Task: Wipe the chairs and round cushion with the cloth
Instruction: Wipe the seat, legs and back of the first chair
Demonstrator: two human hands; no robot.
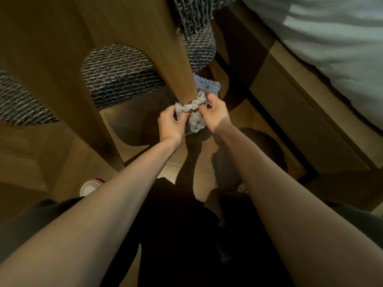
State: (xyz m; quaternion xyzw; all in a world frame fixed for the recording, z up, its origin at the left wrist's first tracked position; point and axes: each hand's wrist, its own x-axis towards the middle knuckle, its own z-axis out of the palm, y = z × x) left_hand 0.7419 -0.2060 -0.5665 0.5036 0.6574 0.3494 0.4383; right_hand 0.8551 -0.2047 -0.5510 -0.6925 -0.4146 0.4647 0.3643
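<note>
Chair wood is the work now: the cloth (191, 104) is wrapped around the lower end of a tapering wooden chair leg (182, 65), just above the floor (186, 164). The left hand (171, 125) pinches one bunched end of the cloth and the right hand (215, 113) pinches the other end, so both hands are closed on it.

To do this step well, I think the person should pull the two ends tight, so that the cloth touches the leg all around, and then slide it along the whole leg. The back of the leg is hidden, so it needs attention.

White bedding (331, 38) fills the upper right corner. The floor looks like smooth wood. A woven seat (118, 77) shows through an arched opening in the chair. A small round white object (89, 187) lies on the floor at the lower left.
</note>
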